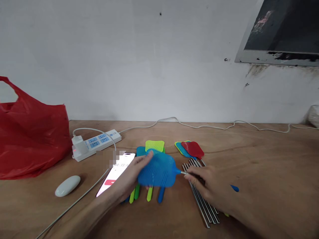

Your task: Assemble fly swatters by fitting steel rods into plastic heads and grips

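Observation:
A blue fly swatter head (158,169) is held up at the middle of the table. My left hand (136,174) is closed on its left side, thumb on top and fingers mostly hidden beneath. At its neck, my right hand (206,184) pinches the thin metal rod. A blue handle tip (234,188) shows beyond my right wrist; whether it belongs to this swatter I cannot tell. Under the held head lie more pieces: a yellow-green swatter head (155,146), a yellow-green handle (150,194) and a blue handle (161,195). Several metal rods (204,207) lie beneath my right hand.
A red swatter head (193,149) overlaps blue and yellow ones behind the rods. To the left are a lit phone (117,172), a white power strip (99,142), a white mouse-shaped object (67,186) and a red plastic bag (35,132). A white cable (199,126) runs along the wall.

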`<state>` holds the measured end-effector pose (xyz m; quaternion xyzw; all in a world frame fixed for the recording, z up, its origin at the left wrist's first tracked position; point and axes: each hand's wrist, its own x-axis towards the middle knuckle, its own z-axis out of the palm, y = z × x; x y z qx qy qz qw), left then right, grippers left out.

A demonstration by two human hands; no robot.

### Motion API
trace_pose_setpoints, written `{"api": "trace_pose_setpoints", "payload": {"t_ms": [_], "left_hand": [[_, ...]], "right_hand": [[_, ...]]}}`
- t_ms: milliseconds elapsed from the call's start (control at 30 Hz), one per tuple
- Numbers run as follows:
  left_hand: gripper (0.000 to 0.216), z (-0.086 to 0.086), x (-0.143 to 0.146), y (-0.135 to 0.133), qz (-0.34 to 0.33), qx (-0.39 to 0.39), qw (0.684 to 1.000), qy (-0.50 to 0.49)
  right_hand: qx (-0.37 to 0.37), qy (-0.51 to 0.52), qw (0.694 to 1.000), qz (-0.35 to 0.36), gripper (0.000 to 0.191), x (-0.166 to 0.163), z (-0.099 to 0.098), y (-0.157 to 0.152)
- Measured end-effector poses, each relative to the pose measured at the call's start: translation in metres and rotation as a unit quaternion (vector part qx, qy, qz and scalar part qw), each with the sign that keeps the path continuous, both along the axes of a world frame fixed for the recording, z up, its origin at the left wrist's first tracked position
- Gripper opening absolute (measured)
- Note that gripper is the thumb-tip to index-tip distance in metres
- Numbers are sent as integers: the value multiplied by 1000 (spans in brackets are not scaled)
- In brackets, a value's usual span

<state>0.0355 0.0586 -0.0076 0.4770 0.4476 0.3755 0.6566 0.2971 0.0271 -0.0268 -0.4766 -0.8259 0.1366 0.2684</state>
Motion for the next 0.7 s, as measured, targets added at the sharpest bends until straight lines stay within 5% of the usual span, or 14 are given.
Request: {"api": "trace_pose_setpoints", "payload": {"t_ms": [100, 167, 267, 367, 467, 700], "left_hand": [[54, -1, -1, 4, 17, 40, 999, -8], [52, -6, -2, 5, 13, 75, 996, 50], [44, -15, -2, 0, -35, 186, 961, 202], [38, -21, 0, -8, -61, 329, 869, 364], [33, -25, 0, -13, -92, 381, 801, 452], [30, -30, -4, -16, -121, 403, 759, 496]], "right_hand": [[-160, 164, 972, -59, 46, 8, 5, 10], [-202, 220, 950, -86, 52, 13, 2, 18], [-153, 204, 962, -99, 51, 19, -6, 28], [-86, 148, 979, -116, 54, 24, -16, 36], [0, 60, 986, -152, 55, 33, -28, 45], [43, -44, 974, -217, 46, 62, -38, 63]]}}
